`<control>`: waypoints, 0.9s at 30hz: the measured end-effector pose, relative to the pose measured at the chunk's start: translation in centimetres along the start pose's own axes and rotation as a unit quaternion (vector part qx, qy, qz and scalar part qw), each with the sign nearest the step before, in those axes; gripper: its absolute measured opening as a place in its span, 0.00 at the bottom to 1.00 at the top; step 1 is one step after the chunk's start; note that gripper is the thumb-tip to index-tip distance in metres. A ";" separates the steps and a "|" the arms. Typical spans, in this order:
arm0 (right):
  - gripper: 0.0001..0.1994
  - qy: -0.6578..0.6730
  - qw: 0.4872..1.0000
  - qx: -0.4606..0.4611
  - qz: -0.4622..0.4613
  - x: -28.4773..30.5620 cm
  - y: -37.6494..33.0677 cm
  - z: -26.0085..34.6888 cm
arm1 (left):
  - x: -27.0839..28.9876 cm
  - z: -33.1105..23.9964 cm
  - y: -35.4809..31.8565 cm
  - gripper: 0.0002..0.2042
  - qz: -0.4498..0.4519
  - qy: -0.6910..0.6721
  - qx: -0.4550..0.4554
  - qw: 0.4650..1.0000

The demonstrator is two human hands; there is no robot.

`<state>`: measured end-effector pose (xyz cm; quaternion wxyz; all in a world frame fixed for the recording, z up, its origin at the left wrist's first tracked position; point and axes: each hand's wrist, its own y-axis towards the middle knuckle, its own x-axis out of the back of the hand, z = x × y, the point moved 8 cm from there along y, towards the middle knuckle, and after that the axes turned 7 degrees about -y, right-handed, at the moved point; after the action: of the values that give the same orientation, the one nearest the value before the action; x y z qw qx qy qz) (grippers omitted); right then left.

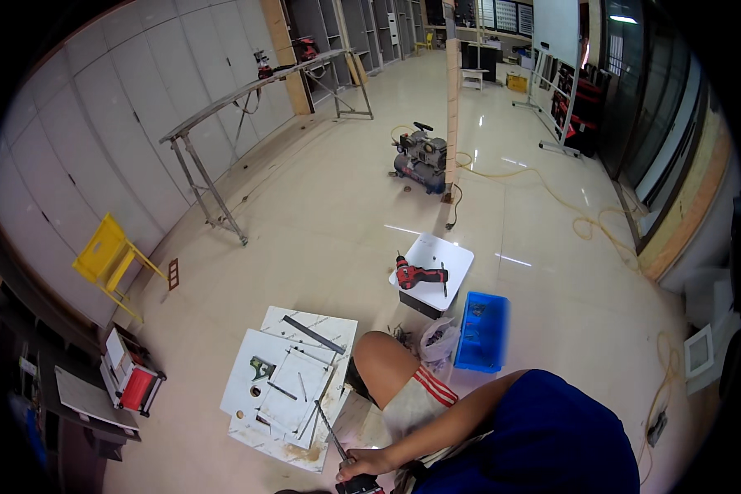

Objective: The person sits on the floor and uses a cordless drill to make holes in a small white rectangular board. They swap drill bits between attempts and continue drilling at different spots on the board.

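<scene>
At the lower edge, my right hand is closed around a black and red cordless drill, which is partly cut off by the frame. A long thin bit runs from it up and left to the near right edge of a stack of white boards. On the boards lie a smaller white panel, a dark flat strip, a green and white tool and thin rods. Round holes pierce the left part. My left hand does not show.
A second red and black drill lies on a white-topped box. Beside it are a blue bin and a plastic bag. Farther off stand a compressor with a yellow hose, a trestle bench and a yellow chair.
</scene>
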<state>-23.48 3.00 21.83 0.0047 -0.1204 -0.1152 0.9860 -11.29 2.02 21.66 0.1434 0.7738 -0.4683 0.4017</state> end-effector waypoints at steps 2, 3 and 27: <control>0.25 0.014 1.000 0.007 -0.002 -0.3 -0.5 0.7 | -0.2 -0.2 0.1 0.31 -0.001 -0.004 -0.006 1.000; 0.25 0.018 1.000 0.002 -0.005 -0.4 -0.6 1.1 | -0.2 -0.3 0.0 0.31 -0.005 -0.008 -0.009 1.000; 0.15 0.371 0.911 -0.152 -0.094 0.8 -0.7 -4.3 | -8.6 8.8 -3.1 0.31 0.025 -0.291 0.185 0.938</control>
<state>-23.27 4.66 17.71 0.1216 -0.4653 -0.2645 0.8359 -6.47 3.54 10.02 -0.1552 0.8576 -0.4264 0.2423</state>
